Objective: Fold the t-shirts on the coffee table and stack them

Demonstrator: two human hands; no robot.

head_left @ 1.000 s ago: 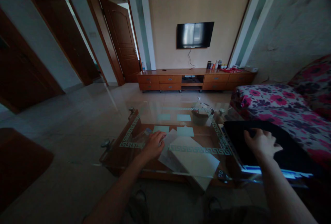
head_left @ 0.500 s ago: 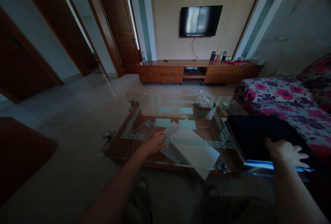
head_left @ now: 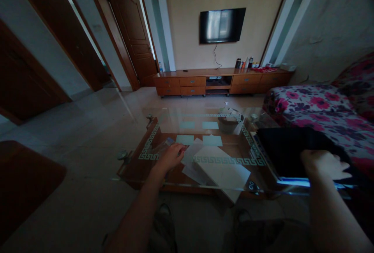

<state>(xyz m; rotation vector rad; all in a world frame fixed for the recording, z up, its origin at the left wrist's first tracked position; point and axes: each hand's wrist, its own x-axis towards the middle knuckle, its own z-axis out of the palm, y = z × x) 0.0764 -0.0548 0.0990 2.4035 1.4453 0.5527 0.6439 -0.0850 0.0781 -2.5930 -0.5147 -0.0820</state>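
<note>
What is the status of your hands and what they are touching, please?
Left hand resting on papers, glass table. Right hand on dark cloth, grip unclear. Nothing in the way.

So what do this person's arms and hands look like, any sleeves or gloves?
The left hand and right hand are bare, without gloves. Both forearms are uncovered as far as the picture shows. No watch or ring shows, though the light is dim.

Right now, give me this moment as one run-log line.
left hand: at edge of white papers on glass table | right hand: on dark cloth, table's right end
</note>
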